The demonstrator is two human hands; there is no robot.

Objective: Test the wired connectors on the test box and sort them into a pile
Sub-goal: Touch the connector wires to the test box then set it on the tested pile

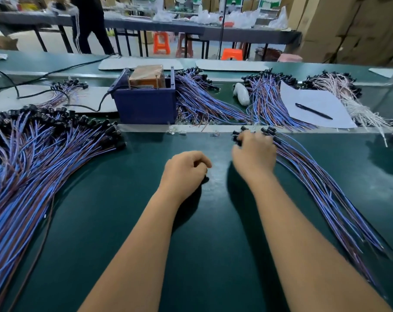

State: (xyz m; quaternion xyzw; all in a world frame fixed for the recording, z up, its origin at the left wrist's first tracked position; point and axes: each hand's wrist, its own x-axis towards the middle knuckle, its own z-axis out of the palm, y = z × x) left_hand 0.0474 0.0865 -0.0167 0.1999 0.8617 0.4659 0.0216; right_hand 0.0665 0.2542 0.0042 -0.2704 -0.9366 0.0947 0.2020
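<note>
Where the wired connectors lie: a small bundle of wired connectors [308, 176] fans out on the green table [213, 233] at the right, black heads toward the far edge, blue and brown leads trailing back toward the person.
Right hand: the right hand [255, 154] rests on the heads of that bundle, fingers curled down among them; whether they have closed round one connector I cannot tell.
Left hand: the left hand [186, 170] sits on the table just beside the right one, fingers clenched in a loose fist; a small dark bit shows under it, too hidden to name.
Sorted pile: a large pile of connectors [37, 158] covers the table's left side, well apart from both hands.
Test box: the blue test box [146, 104] stands beyond the hands, across a metal strip.
Farther back: more wire bundles [204, 102] beside the box, then a white sheet [315, 109] with a black pen [314, 111] on it.
</note>
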